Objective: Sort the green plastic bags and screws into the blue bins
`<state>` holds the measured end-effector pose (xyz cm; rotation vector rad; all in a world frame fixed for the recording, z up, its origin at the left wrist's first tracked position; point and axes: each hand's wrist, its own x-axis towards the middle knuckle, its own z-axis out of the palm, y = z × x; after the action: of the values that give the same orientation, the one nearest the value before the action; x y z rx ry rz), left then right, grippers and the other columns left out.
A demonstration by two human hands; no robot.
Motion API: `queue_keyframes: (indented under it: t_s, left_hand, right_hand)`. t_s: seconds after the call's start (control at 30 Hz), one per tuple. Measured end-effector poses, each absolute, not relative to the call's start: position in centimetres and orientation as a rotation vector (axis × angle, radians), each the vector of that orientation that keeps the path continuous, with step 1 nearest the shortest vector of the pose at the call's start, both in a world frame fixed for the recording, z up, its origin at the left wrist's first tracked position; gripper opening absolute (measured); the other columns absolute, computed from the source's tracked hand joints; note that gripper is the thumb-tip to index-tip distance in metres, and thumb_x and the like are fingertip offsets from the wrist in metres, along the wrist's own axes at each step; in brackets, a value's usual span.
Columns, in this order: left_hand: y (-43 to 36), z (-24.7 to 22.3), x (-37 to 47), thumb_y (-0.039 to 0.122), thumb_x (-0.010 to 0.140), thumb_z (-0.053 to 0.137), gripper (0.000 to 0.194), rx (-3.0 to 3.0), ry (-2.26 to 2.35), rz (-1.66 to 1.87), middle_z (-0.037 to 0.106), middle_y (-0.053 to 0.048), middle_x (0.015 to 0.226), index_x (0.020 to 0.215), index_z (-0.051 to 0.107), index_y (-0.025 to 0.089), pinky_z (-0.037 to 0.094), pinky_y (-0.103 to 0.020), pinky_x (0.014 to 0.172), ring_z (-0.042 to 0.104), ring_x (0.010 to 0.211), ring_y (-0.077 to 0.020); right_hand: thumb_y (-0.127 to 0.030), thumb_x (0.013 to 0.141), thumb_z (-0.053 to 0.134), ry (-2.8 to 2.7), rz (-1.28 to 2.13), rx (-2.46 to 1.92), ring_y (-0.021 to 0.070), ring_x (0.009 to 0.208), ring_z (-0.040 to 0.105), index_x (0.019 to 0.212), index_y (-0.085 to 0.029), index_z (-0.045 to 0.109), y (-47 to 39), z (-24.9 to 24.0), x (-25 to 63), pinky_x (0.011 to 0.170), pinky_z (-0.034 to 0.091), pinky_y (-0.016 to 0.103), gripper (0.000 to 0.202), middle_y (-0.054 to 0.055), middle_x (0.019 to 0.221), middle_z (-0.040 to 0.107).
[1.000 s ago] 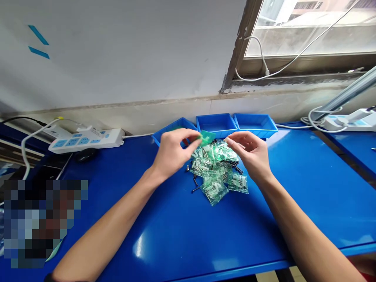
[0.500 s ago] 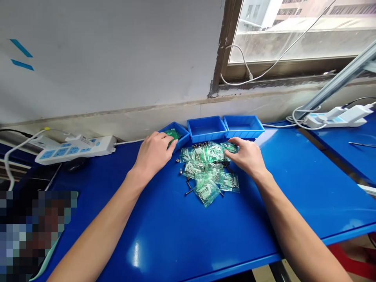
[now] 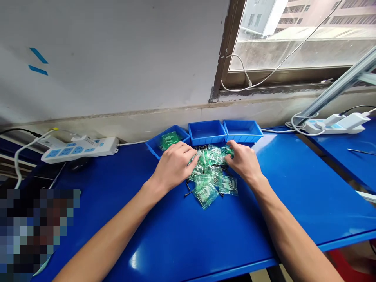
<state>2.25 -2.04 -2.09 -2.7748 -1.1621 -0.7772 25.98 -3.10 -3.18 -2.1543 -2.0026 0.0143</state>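
Note:
Several clear green-tinted plastic packets (image 3: 205,192) with small pale and metallic pieces inside lie in a pile on the blue table. My left hand (image 3: 176,162) reaches over the pile's left side, fingers bent and thumb apart; its fingertips are partly hidden. At the right rear of the heap, my right hand (image 3: 243,158) has a small green packet (image 3: 227,150) between thumb and forefinger. Loose dark screws (image 3: 188,194) show around and under the packets. A left blue bin (image 3: 152,145) holds a green packet (image 3: 169,139).
A middle blue bin (image 3: 207,139) and a right blue bin (image 3: 245,137) stand along the wall behind the pile. White power strips (image 3: 82,150) with cables lie at the left and far right. A metal post (image 3: 331,90) slants up on the right.
My left hand has moved from the left bin rightward and toward me to the pile, uncovering the green packet in that bin. My right hand stays by the pile's right rear.

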Motion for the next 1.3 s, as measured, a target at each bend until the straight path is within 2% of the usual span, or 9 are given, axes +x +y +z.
queue_keyframes:
  t_s: [0.2,0.3,0.4,0.5,0.63,0.83,0.97,1.17,1.3]
  left_hand:
    - [-2.1,-2.3,2.5,0.022,0.1,0.058,0.019,-2.876,-1.202,-0.821,0.077,-0.009,0.104,0.105,0.075,0.016,0.06,-0.043,0.091,0.07,0.103,-0.0263]
    - [-2.0,-2.0,2.8,0.025,0.099,0.06,0.023,-2.92,-1.305,-1.027,0.077,-0.009,0.11,0.116,0.073,0.016,0.059,-0.042,0.095,0.071,0.107,-0.0255]
    - [-1.8,-1.8,3.1,0.028,0.095,0.066,0.031,-2.997,-1.473,-1.32,0.078,-0.007,0.106,0.124,0.07,0.018,0.061,-0.038,0.091,0.073,0.098,-0.0223]
    - [-1.6,-1.6,3.2,0.03,0.088,0.072,0.032,-3.128,-1.663,-1.612,0.078,-0.004,0.094,0.118,0.07,0.018,0.062,-0.032,0.081,0.075,0.086,-0.0195]
    - [-1.2,-1.5,2.9,0.03,0.081,0.077,0.025,-3.245,-1.803,-1.784,0.079,-0.005,0.088,0.101,0.072,0.017,0.062,-0.03,0.079,0.076,0.083,-0.0201]
    - [-0.6,-0.9,2.2,0.028,0.078,0.078,0.021,-3.358,-1.765,-1.669,0.079,-0.005,0.086,0.095,0.074,0.017,0.062,-0.031,0.076,0.076,0.08,-0.0204]
    - [-0.2,-0.1,1.0,0.025,0.084,0.072,0.014,-3.011,-1.645,-1.626,0.078,-0.004,0.087,0.095,0.077,0.018,0.061,-0.03,0.077,0.073,0.079,-0.019]
    - [1.4,-1.1,-1.3,0.016,0.094,0.053,0.027,-2.428,-1.591,-0.859,0.075,-0.013,0.097,0.096,0.08,0.017,0.059,-0.041,0.083,0.069,0.099,-0.0298]
    - [2.1,-2.1,-1.7,0.03,0.1,0.046,0.042,-2.466,-1.654,-0.446,0.075,-0.016,0.088,0.083,0.08,0.016,0.06,-0.043,0.078,0.069,0.092,-0.033]
  right_hand:
    - [-0.006,0.077,0.052,-1.753,0.066,-1.857,0.0317,0.092,0.076,0.11,-0.013,0.073,-2.7,-3.8,26.5,0.08,0.056,0.042,0.039,0.015,0.101,0.08]
    - [-0.014,0.079,0.056,-1.555,0.334,-1.534,0.0256,0.087,0.075,0.1,-0.017,0.074,-2.8,-3.7,26.2,0.076,0.059,0.038,0.028,0.011,0.097,0.079]
    - [-0.028,0.084,0.064,-1.499,0.702,-1.238,0.0197,0.083,0.073,0.104,-0.02,0.075,-3.1,-3.6,25.4,0.069,0.058,0.032,0.025,0.007,0.097,0.077]
    - [-0.038,0.084,0.075,-1.442,0.91,-1.063,0.0147,0.076,0.069,0.115,-0.023,0.073,-3.4,-3.7,24.4,0.068,0.057,0.029,0.035,0.003,0.092,0.073]
    - [-0.04,0.076,0.087,-1.264,0.977,-1.0,0.0173,0.08,0.073,0.117,-0.027,0.069,-3.6,-3.8,23.5,0.076,0.061,0.033,0.047,0.0,0.087,0.075]
    - [-0.04,0.069,0.092,-1.093,0.905,-1.006,0.0169,0.068,0.072,0.096,-0.026,0.07,-3.9,-3.2,22.4,0.068,0.063,0.034,0.037,-0.002,0.078,0.075]
    - [-0.042,0.073,0.087,-1.143,0.822,-1.054,0.0177,0.069,0.073,0.093,-0.025,0.072,-3.9,-3.2,22.7,0.066,0.061,0.033,0.031,-0.001,0.077,0.074]
    - [-0.046,0.083,0.074,-1.571,0.757,-1.251,0.0158,0.061,0.065,0.088,-0.02,0.073,-3.6,-2.9,24.7,0.058,0.051,0.03,0.026,0.001,0.067,0.07]
    - [-0.044,0.084,0.072,-2.008,0.762,-1.379,0.0145,0.059,0.058,0.081,-0.02,0.068,-3.9,-0.9,26.7,0.055,0.043,0.028,0.025,0.001,0.066,0.067]
